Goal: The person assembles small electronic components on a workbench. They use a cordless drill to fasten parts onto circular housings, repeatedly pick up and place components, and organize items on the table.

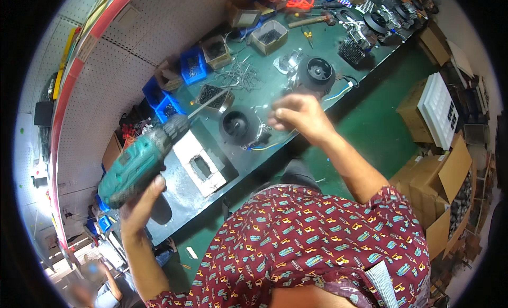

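My left hand [140, 203] is wrapped round the grip of a teal and black cordless drill [135, 162]. Its long thin bit [207, 103] points up and right, over a small tin of dark screws [224, 102]. My right hand [302, 116] hovers above the bench edge with its fingers curled together; what they hold, if anything, cannot be made out. Between the hands, a round black motor housing [236, 128] with coloured wires sits on the bench. Another black motor unit [316, 74] stands just beyond my right hand.
On the green bench [248, 167] lies a white block with a rectangular opening [198, 162]. Loose metal rods [238, 75], blue bins [193, 65], a hammer [312, 21] and several engine-like parts [360, 38] are farther back. Cardboard boxes [423, 183] stand at the right. Another person [114, 289] is at lower left.
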Action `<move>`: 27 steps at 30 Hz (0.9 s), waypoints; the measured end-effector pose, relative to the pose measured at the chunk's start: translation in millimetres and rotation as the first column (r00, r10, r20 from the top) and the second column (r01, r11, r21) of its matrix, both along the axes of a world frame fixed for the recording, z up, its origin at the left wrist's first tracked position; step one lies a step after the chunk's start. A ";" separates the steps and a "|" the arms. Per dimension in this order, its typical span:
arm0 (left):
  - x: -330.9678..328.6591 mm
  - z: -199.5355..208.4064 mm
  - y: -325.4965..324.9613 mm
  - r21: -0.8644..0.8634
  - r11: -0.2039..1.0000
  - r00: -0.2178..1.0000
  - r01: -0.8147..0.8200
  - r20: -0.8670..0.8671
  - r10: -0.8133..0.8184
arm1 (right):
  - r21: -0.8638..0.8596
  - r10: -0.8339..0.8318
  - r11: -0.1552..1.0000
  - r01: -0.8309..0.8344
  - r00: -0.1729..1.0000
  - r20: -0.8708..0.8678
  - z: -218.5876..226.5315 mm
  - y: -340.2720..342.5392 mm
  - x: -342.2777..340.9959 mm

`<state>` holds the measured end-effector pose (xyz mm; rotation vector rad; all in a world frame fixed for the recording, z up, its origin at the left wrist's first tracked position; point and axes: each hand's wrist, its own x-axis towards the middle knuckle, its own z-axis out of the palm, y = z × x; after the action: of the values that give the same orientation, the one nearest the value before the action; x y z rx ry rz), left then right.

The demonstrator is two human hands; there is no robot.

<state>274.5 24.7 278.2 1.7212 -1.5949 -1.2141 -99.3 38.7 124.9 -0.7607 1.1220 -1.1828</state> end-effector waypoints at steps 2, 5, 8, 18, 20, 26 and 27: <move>26.9 -7.9 18.2 0.067 0.997 0.999 0.029 -0.030 -0.028 | 0.125 -0.064 0.991 0.054 0.995 0.079 8.5 28.8 18.2; 67.5 -30.8 48.1 0.109 0.992 0.992 0.065 -0.113 -0.052 | 0.297 -0.090 0.954 0.041 0.984 0.153 -20.5 63.1 56.0; 84.4 -51.7 67.2 0.266 0.960 0.990 0.086 -0.134 -0.051 | 0.362 -0.166 0.931 0.044 0.935 0.313 -56.5 85.9 90.4; 90.8 -93.3 90.5 0.291 0.945 0.970 0.147 -0.229 -0.080 | 0.373 -0.328 0.919 0.126 0.767 0.551 -88.2 84.0 139.3; 92.6 -96.7 88.9 0.277 0.947 0.965 0.163 -0.243 -0.096 | 0.367 -0.311 0.924 0.111 0.775 0.550 -87.1 83.5 139.5; 112.1 -94.7 81.6 0.080 0.915 0.919 0.395 -0.018 -0.395 | 0.409 -0.195 0.907 -0.103 0.758 0.622 -99.8 74.0 133.4; 114.4 -97.4 72.7 -0.071 0.838 0.824 0.542 0.242 -0.512 | 0.417 -0.189 0.898 -0.141 0.732 0.654 -104.8 71.3 133.7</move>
<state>388.9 97.3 180.8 1.3961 -2.3411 -1.1429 34.4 110.0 20.2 0.0776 0.7142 -1.0354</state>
